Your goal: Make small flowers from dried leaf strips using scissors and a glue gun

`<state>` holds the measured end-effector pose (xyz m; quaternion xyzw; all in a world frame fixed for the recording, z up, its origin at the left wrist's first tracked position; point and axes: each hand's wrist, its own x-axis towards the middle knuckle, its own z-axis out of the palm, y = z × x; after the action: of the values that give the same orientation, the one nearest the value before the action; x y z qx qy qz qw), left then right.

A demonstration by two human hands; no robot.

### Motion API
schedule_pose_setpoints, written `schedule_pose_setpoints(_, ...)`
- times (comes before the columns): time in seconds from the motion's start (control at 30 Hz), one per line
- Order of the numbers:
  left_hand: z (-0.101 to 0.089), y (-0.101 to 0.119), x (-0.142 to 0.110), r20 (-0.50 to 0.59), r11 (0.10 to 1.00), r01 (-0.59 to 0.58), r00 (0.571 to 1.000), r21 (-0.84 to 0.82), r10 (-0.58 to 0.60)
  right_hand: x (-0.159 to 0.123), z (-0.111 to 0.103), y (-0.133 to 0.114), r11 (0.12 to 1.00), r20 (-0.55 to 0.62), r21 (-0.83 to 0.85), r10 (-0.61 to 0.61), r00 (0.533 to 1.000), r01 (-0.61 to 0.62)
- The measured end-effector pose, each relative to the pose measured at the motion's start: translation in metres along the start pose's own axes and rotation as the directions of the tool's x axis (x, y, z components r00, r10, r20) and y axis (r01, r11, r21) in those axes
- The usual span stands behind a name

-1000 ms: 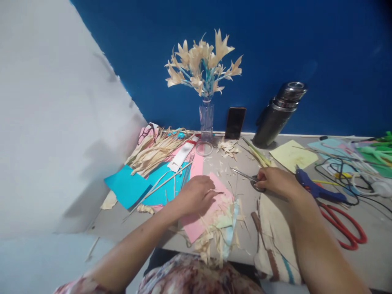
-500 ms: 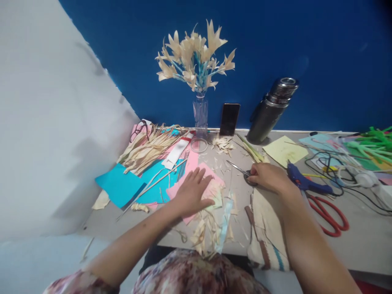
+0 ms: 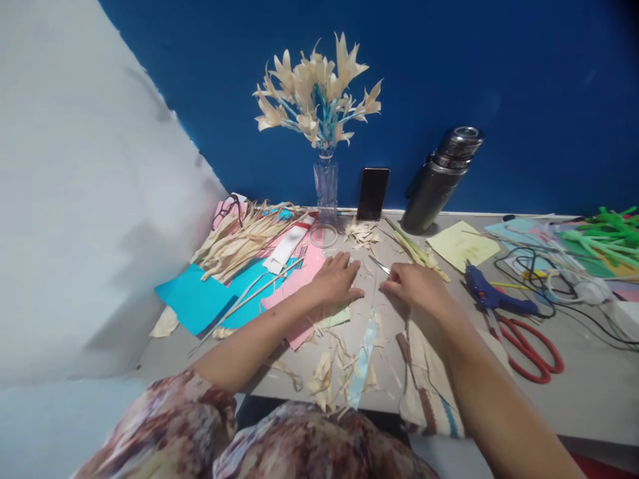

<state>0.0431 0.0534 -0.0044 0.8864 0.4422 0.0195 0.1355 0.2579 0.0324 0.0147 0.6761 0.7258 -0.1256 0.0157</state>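
Note:
My left hand (image 3: 335, 283) lies palm down at the right side of a pink paper sheet (image 3: 287, 293), its fingers stretched forward. A corner of pale green paper (image 3: 337, 319) shows below that wrist. To the right, my right hand (image 3: 414, 285) is closed over a small pair of scissors (image 3: 380, 265). Only the blades stick out toward the upper left; the handles are hidden under the fingers. Dry husk scraps (image 3: 324, 379) and a light blue paper strip (image 3: 363, 362) lie nearer my body. A striped cloth (image 3: 429, 386) rests below my right wrist.
Behind stand a clear bottle (image 3: 327, 189) of husk flowers, a phone (image 3: 373, 193) and a dark flask (image 3: 442, 179). Dry husks (image 3: 244, 236) and blue paper (image 3: 194, 299) lie left. A blue glue gun (image 3: 499, 293), red-handled scissors (image 3: 534, 349) and cables (image 3: 544, 279) are right.
My left hand has slid forward and right, and the pink paper under it has shifted. My right hand has moved left, covering the scissors' handles that showed before.

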Motion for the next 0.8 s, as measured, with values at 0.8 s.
schedule_pose_setpoints(0.8,0.028,0.042,-0.042,-0.094,0.967,-0.254,0.962,0.026,0.255,-0.002,0.031,-0.037,0.985,-0.059,0.166,-0.043,0.997,0.052)
